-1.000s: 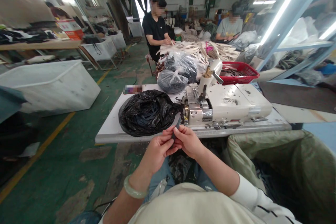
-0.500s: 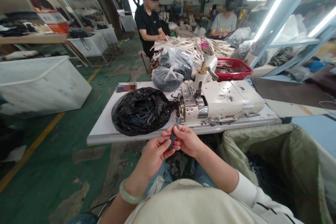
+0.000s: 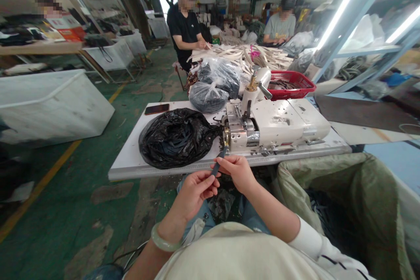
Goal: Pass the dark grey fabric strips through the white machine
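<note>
Both my hands pinch a narrow dark strap piece just below the front edge of the white work table. My left hand grips its lower end with curled fingers. My right hand holds its upper part, whose tip reaches the feed end of the cream-coloured machine on the table. An open black plastic bag full of dark strap pieces lies on the table left of the machine.
A phone and two clear bags of dark parts lie further back, with a red basket behind the machine. A large green sack stands open at my right. Two people work at a far table; white bins stand at left.
My hands have shifted slightly and the strap now runs straighter up to the machine's feed end. The view has tilted a little.
</note>
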Demonstrator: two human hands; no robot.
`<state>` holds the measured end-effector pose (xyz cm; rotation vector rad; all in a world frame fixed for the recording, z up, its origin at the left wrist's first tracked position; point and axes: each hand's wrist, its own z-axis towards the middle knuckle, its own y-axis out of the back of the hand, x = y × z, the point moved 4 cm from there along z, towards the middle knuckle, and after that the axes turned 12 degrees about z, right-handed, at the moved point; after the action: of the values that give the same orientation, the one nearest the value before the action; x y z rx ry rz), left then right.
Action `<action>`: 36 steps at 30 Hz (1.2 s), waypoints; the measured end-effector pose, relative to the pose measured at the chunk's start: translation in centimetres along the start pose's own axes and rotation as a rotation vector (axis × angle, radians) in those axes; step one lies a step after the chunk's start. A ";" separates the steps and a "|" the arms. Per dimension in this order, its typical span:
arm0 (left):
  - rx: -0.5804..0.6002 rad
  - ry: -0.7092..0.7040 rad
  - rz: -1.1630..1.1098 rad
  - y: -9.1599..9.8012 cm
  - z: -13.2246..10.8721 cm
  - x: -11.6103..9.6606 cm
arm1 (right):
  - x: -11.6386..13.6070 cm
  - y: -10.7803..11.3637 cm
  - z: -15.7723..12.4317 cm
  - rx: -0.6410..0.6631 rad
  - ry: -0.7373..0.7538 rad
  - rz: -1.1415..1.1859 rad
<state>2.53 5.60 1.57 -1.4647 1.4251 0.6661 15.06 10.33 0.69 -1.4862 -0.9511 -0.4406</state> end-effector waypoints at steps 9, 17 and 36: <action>0.072 -0.009 -0.017 -0.8 -0.4 -0.5 | -1.1 0.6 0.3 0.138 -0.205 0.345; 0.150 0.030 -0.081 -1.0 -0.4 -0.9 | -1.2 1.4 0.8 0.115 -0.192 0.345; 0.165 0.164 0.023 -1.5 0.8 2.7 | 0.3 3.8 2.8 -0.070 -0.047 0.276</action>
<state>4.60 4.94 -0.81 -1.4000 1.5853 0.4389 17.40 13.45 -2.02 -1.6691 -0.7586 -0.2410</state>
